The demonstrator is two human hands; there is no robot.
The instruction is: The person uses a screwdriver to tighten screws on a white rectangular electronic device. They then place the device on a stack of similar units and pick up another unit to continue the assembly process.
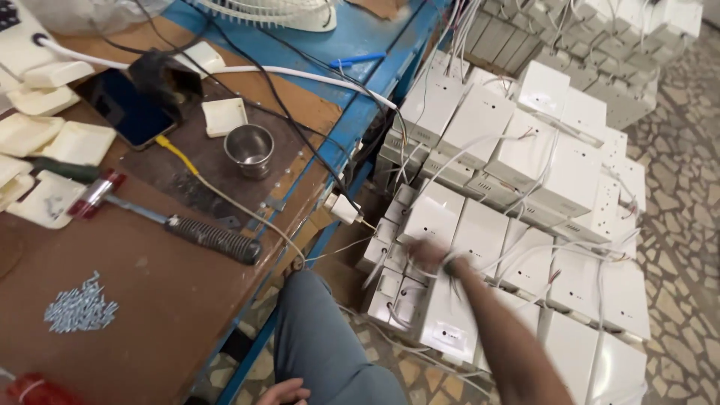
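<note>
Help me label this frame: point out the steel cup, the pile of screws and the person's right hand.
steel cup [250,149]: head view, on its rim and inner wall.
pile of screws [79,307]: head view, middle of the heap.
right hand [429,255]: head view, blurred back of the hand over the white boxes [480,234].

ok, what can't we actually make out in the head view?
- Right hand: motion-blurred over the white boxes on the floor; grip cannot be told.
- Left hand: cut off by the bottom edge, resting on the knee; fingers mostly out of frame.
- Fan: cropped by the top edge.
- Pile of screws: too small to tell type.
- Red object: cut off at the bottom-left corner.
</note>
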